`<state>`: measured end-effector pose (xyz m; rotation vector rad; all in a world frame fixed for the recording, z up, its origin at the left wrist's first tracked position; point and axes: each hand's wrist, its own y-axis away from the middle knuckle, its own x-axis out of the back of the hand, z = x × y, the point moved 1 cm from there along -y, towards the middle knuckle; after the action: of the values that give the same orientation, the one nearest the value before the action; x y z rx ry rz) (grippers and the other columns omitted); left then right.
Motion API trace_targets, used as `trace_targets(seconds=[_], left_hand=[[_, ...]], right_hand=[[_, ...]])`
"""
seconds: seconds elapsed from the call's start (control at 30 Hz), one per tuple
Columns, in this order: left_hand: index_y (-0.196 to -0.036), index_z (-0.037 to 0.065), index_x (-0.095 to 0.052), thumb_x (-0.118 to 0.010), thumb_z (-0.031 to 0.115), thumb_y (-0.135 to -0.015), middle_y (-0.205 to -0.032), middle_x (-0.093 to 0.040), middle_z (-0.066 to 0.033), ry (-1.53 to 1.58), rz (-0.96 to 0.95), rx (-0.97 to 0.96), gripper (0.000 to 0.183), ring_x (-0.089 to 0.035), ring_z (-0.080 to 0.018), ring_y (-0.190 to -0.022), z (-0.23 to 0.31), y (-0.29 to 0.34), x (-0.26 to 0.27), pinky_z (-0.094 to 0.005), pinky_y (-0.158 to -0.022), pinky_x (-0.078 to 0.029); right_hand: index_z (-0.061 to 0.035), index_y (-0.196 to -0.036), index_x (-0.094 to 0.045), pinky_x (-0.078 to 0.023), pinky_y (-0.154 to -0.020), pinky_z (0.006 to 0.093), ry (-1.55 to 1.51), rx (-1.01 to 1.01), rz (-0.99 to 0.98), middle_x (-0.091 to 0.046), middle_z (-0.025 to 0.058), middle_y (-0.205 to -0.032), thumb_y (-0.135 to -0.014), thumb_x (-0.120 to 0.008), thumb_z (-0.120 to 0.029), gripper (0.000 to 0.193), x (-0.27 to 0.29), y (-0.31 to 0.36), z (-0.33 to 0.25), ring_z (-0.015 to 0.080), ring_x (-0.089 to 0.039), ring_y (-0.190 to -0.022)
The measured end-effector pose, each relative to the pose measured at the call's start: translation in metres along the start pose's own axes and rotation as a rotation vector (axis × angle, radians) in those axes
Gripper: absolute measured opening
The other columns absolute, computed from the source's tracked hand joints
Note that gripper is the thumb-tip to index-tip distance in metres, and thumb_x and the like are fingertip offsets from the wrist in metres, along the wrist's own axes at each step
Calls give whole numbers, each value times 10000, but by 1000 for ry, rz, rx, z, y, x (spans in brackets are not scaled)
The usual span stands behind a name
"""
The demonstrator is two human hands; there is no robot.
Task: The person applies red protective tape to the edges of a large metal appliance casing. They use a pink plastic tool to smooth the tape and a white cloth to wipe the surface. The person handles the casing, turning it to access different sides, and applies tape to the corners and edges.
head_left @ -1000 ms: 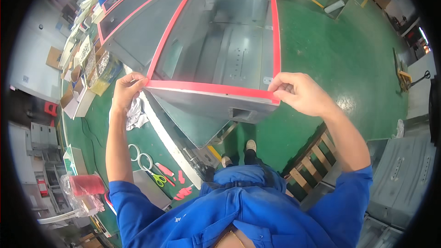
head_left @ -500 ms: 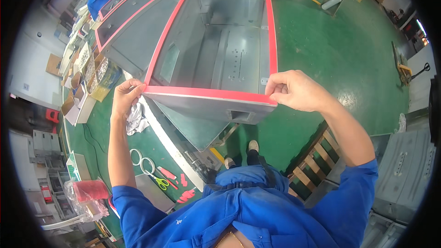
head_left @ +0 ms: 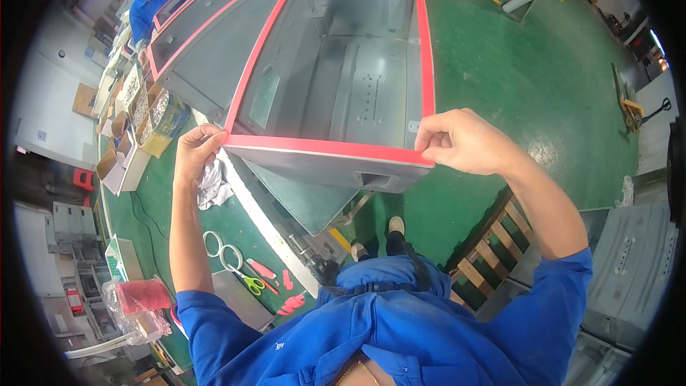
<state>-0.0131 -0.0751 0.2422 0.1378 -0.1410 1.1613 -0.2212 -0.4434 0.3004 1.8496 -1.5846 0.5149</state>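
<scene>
A large grey sheet-metal cabinet (head_left: 293, 159) lies with its open side up in front of me, its rim lined with red strips. Along the near edge runs a red adhesive strip (head_left: 329, 146). My left hand (head_left: 199, 151) pinches this strip at the near left corner, thumb and index finger pressed together. At the near right corner my right hand (head_left: 464, 144) has its fingers curled in a pinch on the strip's other end. Between the two hands the strip lies straight along the rim. Whether its underside is fully stuck down I cannot tell.
On the green bench at left lie green-handled scissors (head_left: 253, 284), white tape rings (head_left: 229, 257) and red strip scraps (head_left: 287, 280). Boxes of small parts (head_left: 158, 109) stand farther back. More red-edged cabinets (head_left: 207, 50) and a co-worker (head_left: 161, 0) are beyond. A wooden pallet (head_left: 493, 257) lies at right.
The co-worker at the upper left has leaned farther into view, a hand now near the far cabinet. Both my hands keep their places at the corners; the view has shifted slightly.
</scene>
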Motion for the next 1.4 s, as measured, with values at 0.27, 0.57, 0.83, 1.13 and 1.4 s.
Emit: trace_targets(seconds=[0.27, 0.57, 0.83, 1.13, 1.4], left_hand=[[-785, 21, -634, -681, 48, -731, -631, -548, 11, -1, 11, 11, 76, -436, -18, -494, 1, 1, -1, -148, -398, -259], [-788, 18, -637, -689, 61, -726, -636, -554, 3, -4, 26, 11, 92, -438, -21, -498, 1, 1, -2, -150, -396, -263], [-790, 16, -637, -689, 64, -729, -631, -551, 5, -27, 36, 18, 93, -435, -21, -500, 1, 2, -1, -150, -395, -261], [-803, 20, -637, -687, 57, -728, -636, -551, 11, 10, 35, 14, 97, -435, -18, -504, -1, 2, -1, -148, -399, -258], [-798, 42, -637, -686, 84, -731, -631, -539, 25, -43, 63, 19, 93, -428, -15, -505, 1, 5, -3, -149, -406, -253]], right_hand=[[-16, -783, -602, -418, -543, 252, -14, 3, 2, -566, 39, -637, -715, -584, -63, 85, 0, 0, 1, 106, -510, -572], [-18, -791, -606, -422, -547, 254, -16, 16, 11, -568, 44, -641, -713, -586, -65, 94, -2, 0, 3, 109, -520, -582], [-11, -818, -574, -449, -596, 284, 20, 30, 149, -581, 80, -711, -731, -584, -56, 98, -4, 10, -1, 172, -567, -645], [-7, -1028, -491, -446, -603, 220, -669, -51, 388, -559, 60, -812, -820, -572, -96, 240, -37, 30, 36, 98, -552, -689], [-3, -1159, -389, -449, -617, 226, -774, -101, 487, -522, 57, -849, -817, -599, -115, 416, -61, 20, 35, 96, -535, -736]])
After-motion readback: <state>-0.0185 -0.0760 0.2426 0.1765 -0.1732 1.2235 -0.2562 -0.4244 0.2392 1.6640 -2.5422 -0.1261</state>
